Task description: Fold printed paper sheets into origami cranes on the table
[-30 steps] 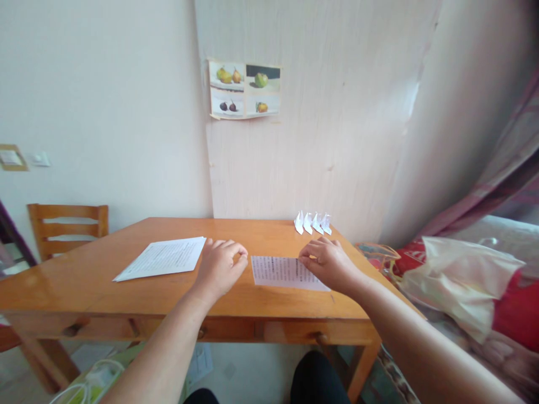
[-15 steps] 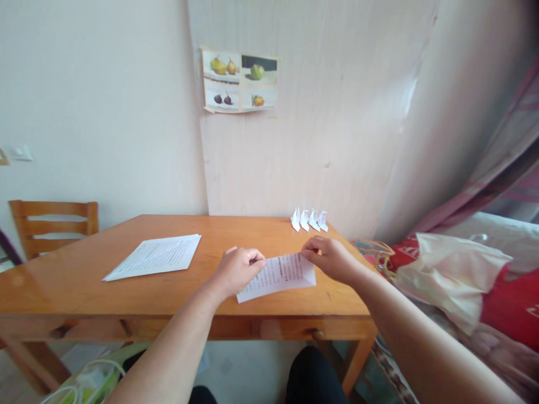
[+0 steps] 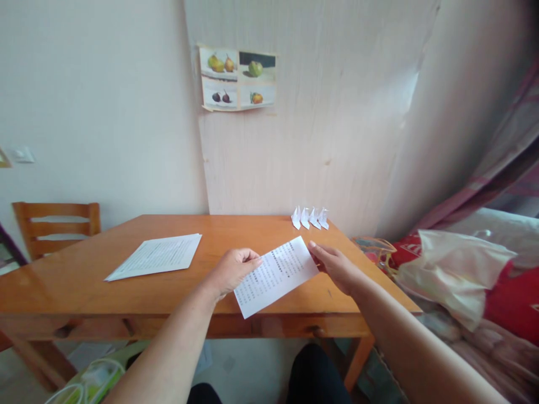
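A folded sheet of printed paper [image 3: 278, 275] is held tilted above the front part of the table, its right end higher than its left. My left hand [image 3: 238, 272] pinches its upper left edge, thumb on top and fingers behind. At the paper's right edge is my right hand [image 3: 332, 264], with thumb and fingers closed about that edge; the fingertips are partly hidden. Farther back on the table stand several small folded white paper figures [image 3: 310, 218] in a row.
A stack of printed sheets [image 3: 158, 256] lies on the left of the wooden table [image 3: 227, 230]. A wooden chair [image 3: 59, 210] stands at the far left. To the right are a pale plastic bag [image 3: 458, 269] and red fabric [image 3: 514, 303]. Fruit pictures [image 3: 238, 78] hang on the wall.
The paper has turned, its right end rising and its lower left corner dropping, and its printed face now shows more fully. My right hand has shifted from the top edge to the right edge.
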